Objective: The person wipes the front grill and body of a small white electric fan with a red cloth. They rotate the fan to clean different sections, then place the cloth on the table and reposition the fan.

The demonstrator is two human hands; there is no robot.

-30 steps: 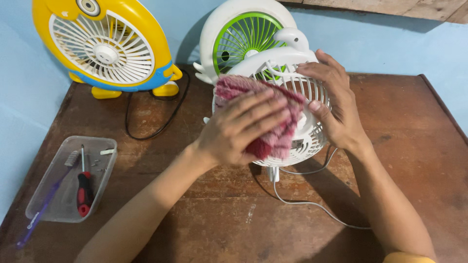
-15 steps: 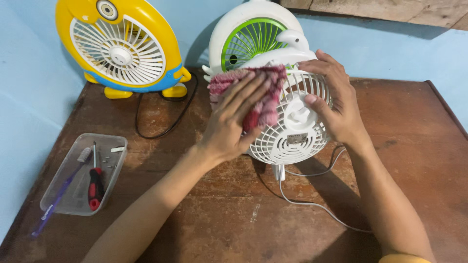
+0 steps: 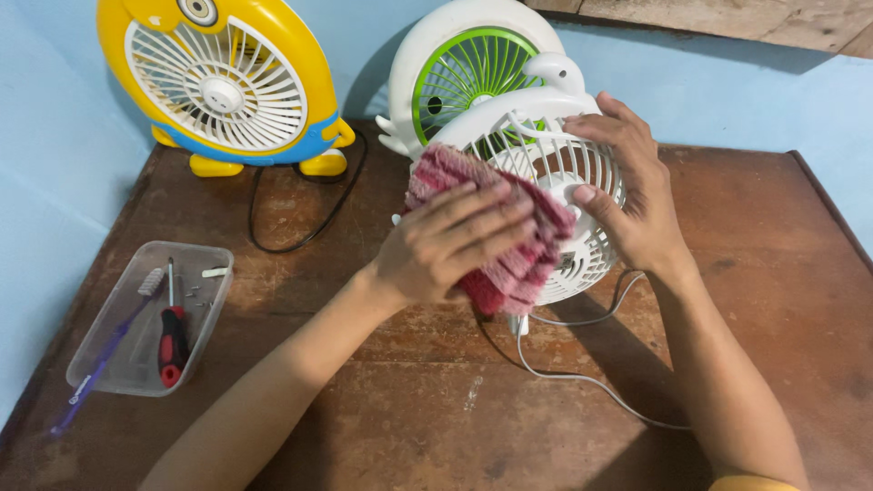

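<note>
A worn brown wooden table (image 3: 727, 300) carries everything. At its middle stands a small white plastic fan (image 3: 555, 195) with a ribbed round grille. The right hand (image 3: 632, 191) clasps the fan's far rim; the left hand (image 3: 446, 245) presses a fuzzy pink-red cloth (image 3: 518, 264) flat on the grille. Behind the grips stand a green-and-white fan (image 3: 468, 73) and a yellow fan (image 3: 218, 82). Left of them lies a clear tray (image 3: 95, 364) with a red-handled screwdriver (image 3: 171, 341).

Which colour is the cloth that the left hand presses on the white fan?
Red and pink stripes on the cloth, head view.
</note>
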